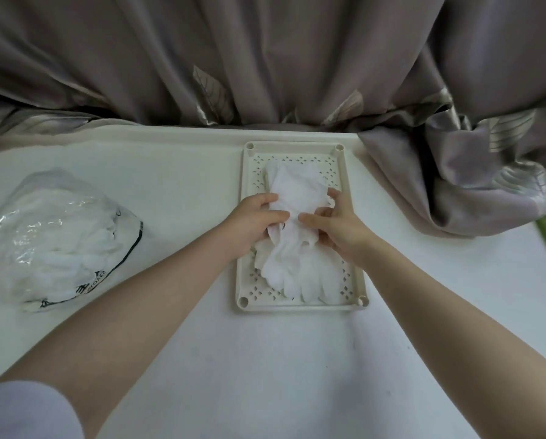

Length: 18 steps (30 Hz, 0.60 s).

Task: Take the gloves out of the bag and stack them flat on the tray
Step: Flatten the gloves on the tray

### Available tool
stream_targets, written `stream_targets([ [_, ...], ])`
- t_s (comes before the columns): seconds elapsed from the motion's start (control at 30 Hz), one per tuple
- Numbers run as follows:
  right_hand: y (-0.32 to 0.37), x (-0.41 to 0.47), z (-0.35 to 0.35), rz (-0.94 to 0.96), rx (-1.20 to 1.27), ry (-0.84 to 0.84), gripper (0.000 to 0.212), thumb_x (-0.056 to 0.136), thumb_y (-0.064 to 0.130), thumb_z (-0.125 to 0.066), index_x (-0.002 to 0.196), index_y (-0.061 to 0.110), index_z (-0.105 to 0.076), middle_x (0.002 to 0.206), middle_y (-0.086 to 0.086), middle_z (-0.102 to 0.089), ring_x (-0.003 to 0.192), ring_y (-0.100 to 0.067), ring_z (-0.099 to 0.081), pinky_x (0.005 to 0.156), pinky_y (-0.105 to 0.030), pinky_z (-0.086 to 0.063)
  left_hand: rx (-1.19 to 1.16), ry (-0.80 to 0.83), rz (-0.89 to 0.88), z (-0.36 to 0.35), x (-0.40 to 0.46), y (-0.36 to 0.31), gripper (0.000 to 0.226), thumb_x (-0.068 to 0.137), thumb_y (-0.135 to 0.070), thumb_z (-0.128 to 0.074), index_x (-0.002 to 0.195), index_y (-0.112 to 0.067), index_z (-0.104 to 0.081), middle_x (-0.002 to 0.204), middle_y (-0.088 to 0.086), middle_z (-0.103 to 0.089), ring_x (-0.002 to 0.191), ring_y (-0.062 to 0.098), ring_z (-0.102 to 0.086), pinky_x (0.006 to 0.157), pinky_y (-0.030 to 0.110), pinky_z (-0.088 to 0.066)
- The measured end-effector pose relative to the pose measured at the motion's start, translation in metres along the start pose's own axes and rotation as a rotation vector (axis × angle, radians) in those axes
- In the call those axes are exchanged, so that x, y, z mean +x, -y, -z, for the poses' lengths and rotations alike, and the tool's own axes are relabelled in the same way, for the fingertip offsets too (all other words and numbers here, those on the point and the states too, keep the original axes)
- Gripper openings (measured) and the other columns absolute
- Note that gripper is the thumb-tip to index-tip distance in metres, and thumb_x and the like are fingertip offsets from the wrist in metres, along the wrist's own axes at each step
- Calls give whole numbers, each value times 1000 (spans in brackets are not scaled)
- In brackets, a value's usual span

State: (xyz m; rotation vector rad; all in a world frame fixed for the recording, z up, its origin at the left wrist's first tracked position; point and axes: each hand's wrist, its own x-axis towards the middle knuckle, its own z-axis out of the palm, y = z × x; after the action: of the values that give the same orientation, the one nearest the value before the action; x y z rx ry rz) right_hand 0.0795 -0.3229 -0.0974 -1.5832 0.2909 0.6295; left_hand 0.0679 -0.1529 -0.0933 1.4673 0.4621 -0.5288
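Both hands, left and right, pinch the top glove on the tray; bag lies near the counter's left edge, curtain drapes its far-right corner.

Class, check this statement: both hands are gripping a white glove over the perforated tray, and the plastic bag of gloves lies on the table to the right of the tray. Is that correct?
One error: the plastic bag lies to the left of the tray, not the right, as the head view shows. The rest holds: the left hand and right hand both grip a white glove over the tray.
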Motion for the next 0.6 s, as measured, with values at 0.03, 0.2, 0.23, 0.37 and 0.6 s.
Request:
stream_targets([
  [0.03, 0, -2, 0, -11, -22, -2, 84, 82, 5, -71, 145, 18, -18, 80, -4, -55, 73, -20, -61, 62, -28, -54, -47, 7, 23, -2, -1, -1, 59, 87, -3, -63, 140, -8, -38, 132, 8, -54, 96, 13, -63, 86, 26, -52],
  [0.2, 9, -7, 13, -28, -223, -57, 85, 84, 2, -66, 148, 20, -13, 94, -1, -55, 83, -20, -62, 69, -30, -56, -61, 10, 49, -6, -10, -8, 55, 86, 4, -59, 138, -6, -44, 120, 11, -60, 63, 6, -60, 61, 17, -52],
  [0.23, 9, -5, 17, -18, -262, -77, 86, 84, 2, -66, 149, 21, -13, 95, -1, -55, 88, -22, -62, 77, -35, -56, -14, 8, 42, -4, -10, -8, 55, 86, 4, -60, 138, -7, -44, 118, 8, -60, 58, 6, -60, 57, 18, -52],
  [0.37, 15, -2, 21, 18, -396, -28, 67, 86, 0, -62, 134, 24, -22, 94, -3, -51, 74, -20, -56, 65, -31, -52, 483, -27, -151, -1, -11, 0, 50, 82, -4, -66, 129, -17, -52, 118, -1, -57, 71, 15, -69, 70, 18, -54],
  [0.6, 20, 12, 13, 234, -799, -34, 19, 94, 11, -50, 112, 17, -50, 111, -6, -51, 66, -17, -47, 54, -20, -40, 949, -54, -356, 7, -2, 7, 47, 85, -13, -64, 130, -13, -53, 145, 0, -36, 130, 14, -40, 92, 9, -23],
])
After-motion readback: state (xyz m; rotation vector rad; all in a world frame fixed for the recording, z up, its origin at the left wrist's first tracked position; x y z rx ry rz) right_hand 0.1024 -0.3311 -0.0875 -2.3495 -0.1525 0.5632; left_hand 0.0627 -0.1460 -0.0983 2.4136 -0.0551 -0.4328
